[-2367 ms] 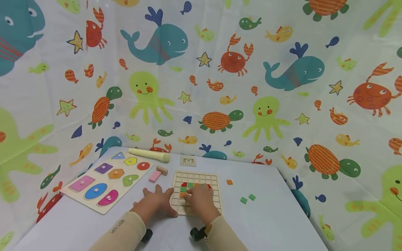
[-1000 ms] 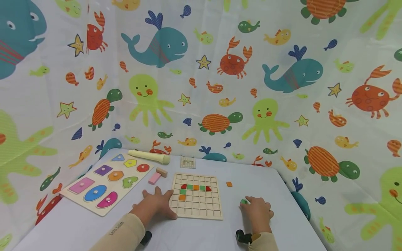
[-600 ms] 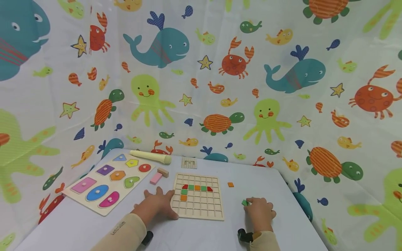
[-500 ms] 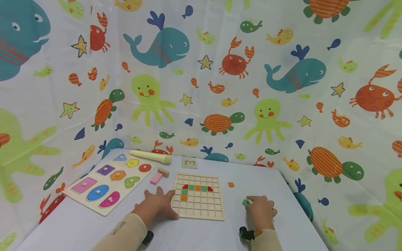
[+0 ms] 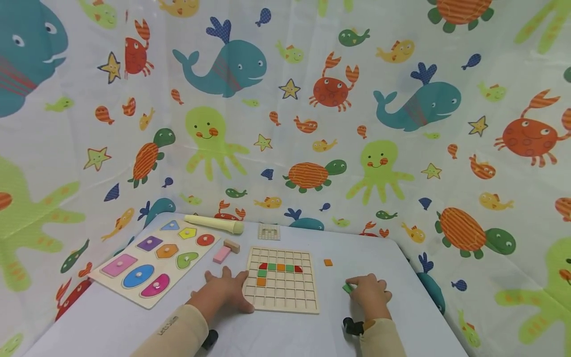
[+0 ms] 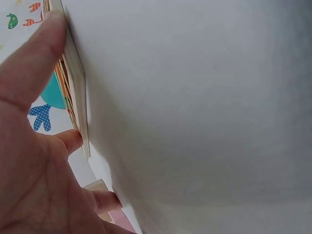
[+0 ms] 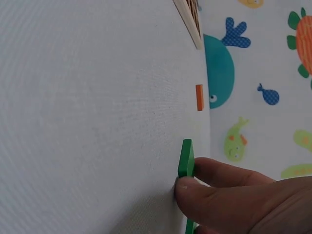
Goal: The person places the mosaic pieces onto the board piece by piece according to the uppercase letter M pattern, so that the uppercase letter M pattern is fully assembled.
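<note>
Check your right hand (image 5: 370, 296) first. Its thumb (image 7: 197, 201) and index finger (image 7: 222, 174) pinch a green tile (image 5: 347, 288), thumb on the near side, index finger toward the far side. The tile sits at the fingertips, on the left side of the hand. You cannot tell from these views whether it touches the table (image 5: 401, 327) or is raised just above it.

Key relation: the grid board (image 5: 285, 301) lies to the left of this grip, apart from it, with bare tabletop between. Your right hand is the nearer one to the tile; your left hand (image 5: 220, 291) is across the board.

Tile orientation: the piece appears roughly square, so assume no marked long axis. In the head view it appears turned out of line with the grid. In the right wrist view it is nearly edge-on, its thin edge running toward the board's side.

A second green tile (image 7: 189, 226) shows as a sliver past your thumb, mostly hidden.

Your left hand is spread, thumb and a finger against the board's left edge.

Farther out, a row of red, green and orange pieces (image 5: 280, 267) sits on the board. A loose orange tile (image 5: 328, 262) lies flat beyond the grip, right of the board.
</note>
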`<state>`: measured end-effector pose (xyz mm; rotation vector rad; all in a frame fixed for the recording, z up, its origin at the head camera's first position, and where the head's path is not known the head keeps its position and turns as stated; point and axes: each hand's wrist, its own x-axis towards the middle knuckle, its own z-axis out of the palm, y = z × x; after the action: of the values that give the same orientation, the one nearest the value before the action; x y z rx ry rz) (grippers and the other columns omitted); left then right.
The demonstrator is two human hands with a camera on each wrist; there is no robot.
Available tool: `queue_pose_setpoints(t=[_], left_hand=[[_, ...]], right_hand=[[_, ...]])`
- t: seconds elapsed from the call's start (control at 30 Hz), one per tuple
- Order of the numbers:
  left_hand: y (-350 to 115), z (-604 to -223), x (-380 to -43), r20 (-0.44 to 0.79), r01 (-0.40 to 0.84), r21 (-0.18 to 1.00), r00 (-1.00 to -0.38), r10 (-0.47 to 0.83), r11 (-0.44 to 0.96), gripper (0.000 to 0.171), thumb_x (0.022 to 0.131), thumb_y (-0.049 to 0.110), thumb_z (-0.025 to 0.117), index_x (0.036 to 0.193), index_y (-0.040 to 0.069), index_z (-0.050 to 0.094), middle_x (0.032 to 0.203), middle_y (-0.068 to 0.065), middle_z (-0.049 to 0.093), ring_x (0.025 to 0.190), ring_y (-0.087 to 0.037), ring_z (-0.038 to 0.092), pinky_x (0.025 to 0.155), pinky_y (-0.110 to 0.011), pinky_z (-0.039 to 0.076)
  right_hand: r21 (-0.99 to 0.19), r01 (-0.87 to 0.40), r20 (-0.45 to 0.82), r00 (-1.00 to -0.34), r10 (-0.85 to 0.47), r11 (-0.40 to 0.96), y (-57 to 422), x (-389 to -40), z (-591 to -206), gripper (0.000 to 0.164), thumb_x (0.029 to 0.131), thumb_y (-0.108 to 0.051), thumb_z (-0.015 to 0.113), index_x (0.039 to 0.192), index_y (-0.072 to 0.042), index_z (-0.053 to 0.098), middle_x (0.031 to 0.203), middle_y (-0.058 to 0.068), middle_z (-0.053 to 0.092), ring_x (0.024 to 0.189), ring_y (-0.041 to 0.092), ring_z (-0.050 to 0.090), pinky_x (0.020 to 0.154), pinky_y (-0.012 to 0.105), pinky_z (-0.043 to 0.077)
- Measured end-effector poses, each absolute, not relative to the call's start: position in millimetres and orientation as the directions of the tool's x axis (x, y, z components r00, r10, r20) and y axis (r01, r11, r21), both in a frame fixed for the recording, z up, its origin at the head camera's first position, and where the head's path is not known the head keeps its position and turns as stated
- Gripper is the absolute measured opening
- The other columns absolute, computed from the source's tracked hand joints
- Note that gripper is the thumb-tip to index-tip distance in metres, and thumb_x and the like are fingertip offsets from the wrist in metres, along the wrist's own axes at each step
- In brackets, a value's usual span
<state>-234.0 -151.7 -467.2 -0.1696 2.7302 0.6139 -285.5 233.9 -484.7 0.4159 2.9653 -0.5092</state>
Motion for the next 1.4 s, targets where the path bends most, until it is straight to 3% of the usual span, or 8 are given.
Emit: queue_pose_setpoints(t=[0.3,0.63,0.97,1.2,1.4], left_hand=[[-151.3,-465.5,-231.6,-0.349,-0.194,0.403,-0.936,-0.046,0.895,0.106,0.069,0.058,0.095,0.159,0.03,0.048,0.171,-0.031,0.021,0.149,-0.075,0.004,0.102,-0.099,0.015],[-152.3,-469.5,-234.3,-0.36,-0.198,0.414,-0.932,-0.04,0.889,0.107,0.069,0.058,0.095,0.16,0.03,0.047,0.171,-0.03,0.021,0.149,-0.075,0.005,0.101,-0.099,0.014],[-153.5,-468.9,-236.8,-0.351,-0.193,0.409,-0.935,-0.041,0.892,0.108,0.067,0.06,0.095,0.16,0.031,0.047,0.171,-0.03,0.022,0.149,-0.075,0.006,0.1,-0.099,0.015],[-155.9,-468.4,-237.0,-0.352,-0.197,0.411,-0.935,-0.044,0.89,0.108,0.067,0.06,0.095,0.16,0.031,0.047,0.171,-0.031,0.021,0.149,-0.075,0.004,0.101,-0.099,0.014],[-153.5,-474.1,-238.8,-0.359,-0.2,0.418,-0.932,-0.041,0.886,0.11,0.066,0.06,0.096,0.16,0.031,0.047,0.171,-0.031,0.02,0.15,-0.075,0.003,0.1,-0.1,0.012]], right_hand=[[-0.314,0.295,-0.118,-0.955,0.271,0.902,227.0,-284.9,-487.2,0.04,0.086,-0.031,0.089,0.123,-0.02,0.08,0.129,0.024,0.058,0.124,0.051,0.043,0.102,0.068,0.037],[-0.317,0.29,-0.074,-0.957,0.282,0.903,218.9,-287.7,-494.6,0.027,0.085,-0.028,0.09,0.109,-0.016,0.082,0.119,0.021,0.061,0.12,0.05,0.045,0.101,0.067,0.038],[-0.337,0.266,-0.023,-0.961,0.275,0.903,206.0,-288.8,-483.0,0.038,0.087,-0.043,0.087,0.099,-0.007,0.079,0.108,0.016,0.064,0.113,0.044,0.049,0.097,0.063,0.041],[-0.337,0.156,0.069,-0.979,0.19,0.929,165.3,-286.7,-486.9,0.036,0.083,-0.046,0.09,0.084,-0.013,0.075,0.101,0.009,0.062,0.111,0.038,0.05,0.093,0.059,0.043],[-0.344,0.089,0.116,-0.984,0.136,0.935,134.0,-285.7,-498.9,0.036,0.078,-0.049,0.093,0.072,-0.02,0.072,0.106,0.006,0.063,0.114,0.036,0.051,0.096,0.06,0.042]])
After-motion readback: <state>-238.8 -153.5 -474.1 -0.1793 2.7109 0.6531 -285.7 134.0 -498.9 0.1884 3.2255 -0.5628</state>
